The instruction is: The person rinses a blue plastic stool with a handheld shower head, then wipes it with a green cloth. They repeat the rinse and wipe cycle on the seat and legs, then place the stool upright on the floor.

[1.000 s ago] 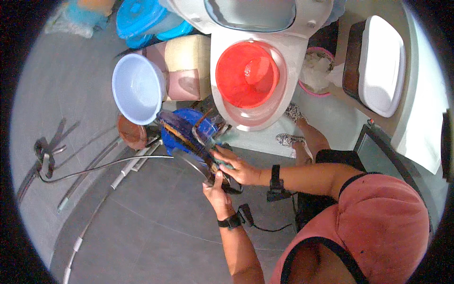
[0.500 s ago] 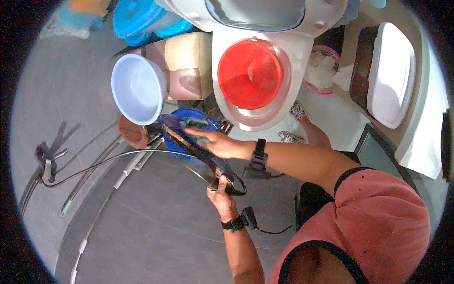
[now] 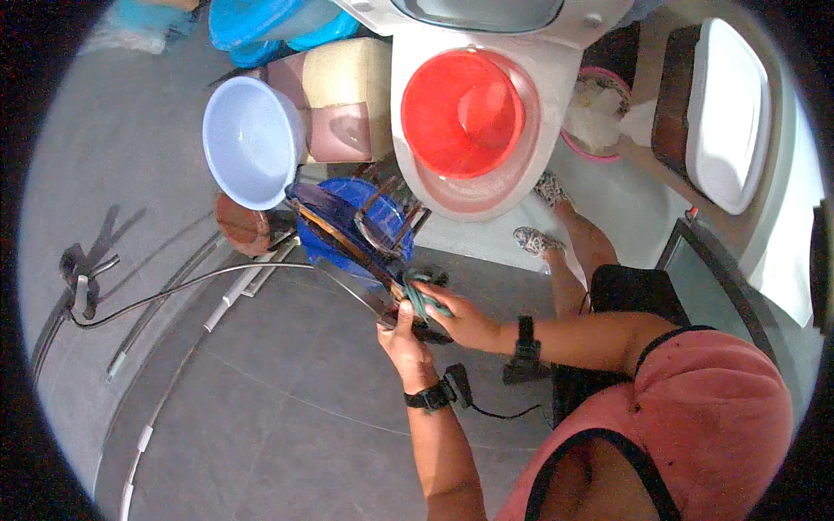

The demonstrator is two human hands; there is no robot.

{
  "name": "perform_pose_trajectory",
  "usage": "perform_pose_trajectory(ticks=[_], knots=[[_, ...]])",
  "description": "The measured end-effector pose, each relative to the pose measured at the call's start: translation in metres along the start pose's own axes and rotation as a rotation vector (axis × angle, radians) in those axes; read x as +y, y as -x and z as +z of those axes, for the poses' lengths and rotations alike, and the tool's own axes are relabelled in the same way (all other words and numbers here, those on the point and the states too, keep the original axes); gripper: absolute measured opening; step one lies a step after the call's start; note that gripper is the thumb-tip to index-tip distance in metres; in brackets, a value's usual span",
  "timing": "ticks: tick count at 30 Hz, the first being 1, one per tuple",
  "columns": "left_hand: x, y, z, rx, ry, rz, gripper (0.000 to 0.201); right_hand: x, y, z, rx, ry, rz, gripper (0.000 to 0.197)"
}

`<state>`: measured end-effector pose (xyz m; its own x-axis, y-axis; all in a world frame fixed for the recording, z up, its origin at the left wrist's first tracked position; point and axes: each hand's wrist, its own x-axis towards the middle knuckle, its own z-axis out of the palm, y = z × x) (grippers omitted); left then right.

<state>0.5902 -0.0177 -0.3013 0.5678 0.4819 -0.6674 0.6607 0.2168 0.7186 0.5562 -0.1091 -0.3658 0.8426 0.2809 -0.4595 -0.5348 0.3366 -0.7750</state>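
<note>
My left hand [image 3: 405,349] grips the near end of a long, flat dark piece [image 3: 334,227] with a yellowish-brown edge; its exact kind is unclear. The piece slants away to the upper left, over a blue tub [image 3: 320,250]. My right hand [image 3: 469,319] holds a crumpled dark-green cloth or scrubber [image 3: 426,293] against the piece, close to my left thumb. Inside the blue tub a curved, shiny rim [image 3: 375,233] shows, partly behind the piece. Black straps circle both my wrists.
Beyond the tub is a toilet [image 3: 552,104] with a red bucket [image 3: 460,113] on it. A pale blue basin [image 3: 252,143] and a brown bowl [image 3: 241,223] stand left. A grey hose [image 3: 200,278] arches over the floor. At right are a pink-rimmed bin [image 3: 599,113] and a white-lidded container [image 3: 730,117].
My right hand has drawn the green cloth from the far part of the dark piece back to its near end, beside my left hand. My left hand keeps its grip.
</note>
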Motion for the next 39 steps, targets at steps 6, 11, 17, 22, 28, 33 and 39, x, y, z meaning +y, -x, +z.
perform_pose_trajectory(ticks=[6, 11, 17, 22, 28, 33, 39], knots=[[-0.001, -0.012, -0.003, -0.113, 0.010, 0.077, 0.027, 0.038, -0.059, 0.005, 0.048, -0.287, 0.248, 0.049], [-0.006, -0.015, -0.004, -0.062, 0.034, 0.091, 0.019, 0.024, -0.022, 0.008, 0.175, -0.090, 0.007, 0.040], [-0.008, -0.011, -0.005, 0.001, -0.036, 0.105, 0.022, -0.012, -0.004, 0.006, 0.139, -0.225, 0.007, 0.031], [-0.010, -0.013, -0.005, -0.015, -0.024, 0.112, 0.028, -0.035, -0.119, 0.001, 0.358, 0.233, -0.528, 0.030], [-0.005, -0.010, -0.005, -0.038, 0.002, 0.096, 0.029, -0.073, -0.163, -0.034, -0.027, 0.198, -0.057, 0.025], [-0.008, -0.006, -0.001, 0.070, 0.009, 0.048, 0.032, -0.100, -0.180, -0.030, -0.327, 0.304, -0.281, 0.041], [-0.009, -0.008, -0.007, 0.078, 0.043, 0.006, 0.037, -0.081, -0.298, -0.001, -0.621, 0.021, -0.014, 0.044]])
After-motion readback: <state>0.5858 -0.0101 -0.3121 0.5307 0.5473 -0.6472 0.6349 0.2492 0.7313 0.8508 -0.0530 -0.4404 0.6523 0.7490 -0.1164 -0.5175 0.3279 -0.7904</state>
